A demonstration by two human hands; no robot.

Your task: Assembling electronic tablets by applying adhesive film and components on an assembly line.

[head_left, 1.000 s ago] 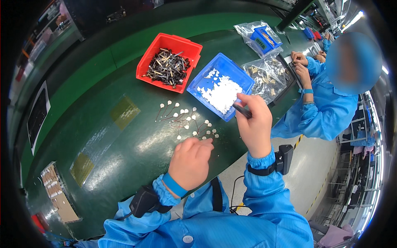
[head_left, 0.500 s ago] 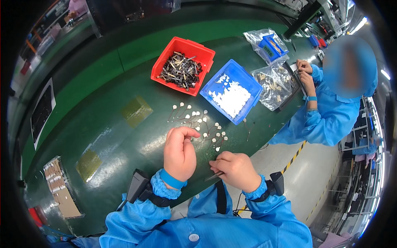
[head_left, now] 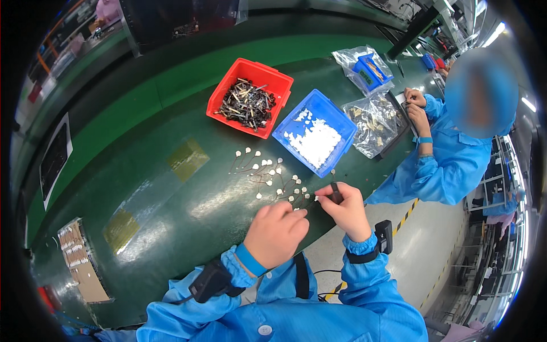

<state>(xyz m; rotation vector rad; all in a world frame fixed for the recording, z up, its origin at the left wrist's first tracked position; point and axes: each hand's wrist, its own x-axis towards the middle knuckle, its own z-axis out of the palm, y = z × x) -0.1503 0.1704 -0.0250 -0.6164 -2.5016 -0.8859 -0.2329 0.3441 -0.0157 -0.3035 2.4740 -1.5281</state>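
My right hand is pinched at the right end of a scatter of small white discs with thin dark red wires. A small white disc shows at its thumb and fingertips. In the same hand lies a dark, slim tool, seen only in part, which looks like tweezers. My left hand is closed, back upward, just in front of the discs and left of the right hand. Its fingertips are hidden, so what they hold, if anything, does not show. The wired discs lie loose on the green table.
Beyond the discs stand a red bin of dark and brass-coloured parts and a blue bin of white pieces. Clear plastic bags lie farther right, near a co-worker in blue. A cardboard sheet with small parts lies at far left.
My right hand has moved up and away from the table's front edge to the discs, the dark tool now tilted upward. My left hand has come nearer and to the right, turning back upward.
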